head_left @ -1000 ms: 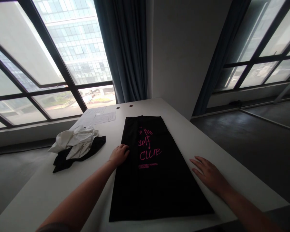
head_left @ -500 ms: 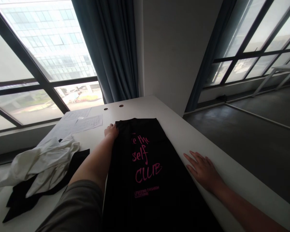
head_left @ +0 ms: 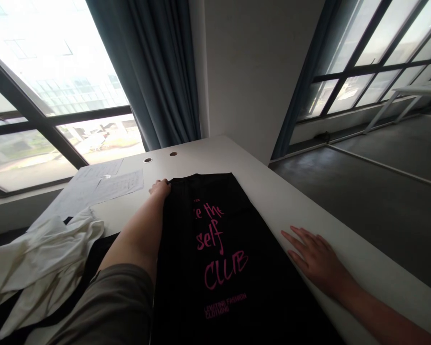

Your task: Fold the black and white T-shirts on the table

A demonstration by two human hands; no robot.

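Note:
A folded black garment [head_left: 215, 268] with pink lettering lies lengthwise on the white table. Its left part is turned over, cutting off the start of the printed words. At its far left corner is my left hand [head_left: 160, 187], fingers curled in on the cloth edge; the fingertips are partly hidden. My right hand [head_left: 314, 256] rests flat by the garment's right edge, fingers spread and holding nothing. The garment's near end runs out of view at the bottom.
Left of my forearm, a crumpled white cloth [head_left: 57, 258] lies over black fabric [head_left: 100, 244]. Paper sheets [head_left: 120, 186] are on the table [head_left: 215, 153] behind them. Two round cable holes sit near the far edge. A curtain [head_left: 158, 86] and windows stand beyond.
The view has shifted slightly, so the table and white cloth appear further left. My left hand stays at the garment's far corner; my right hand remains spread beside it.

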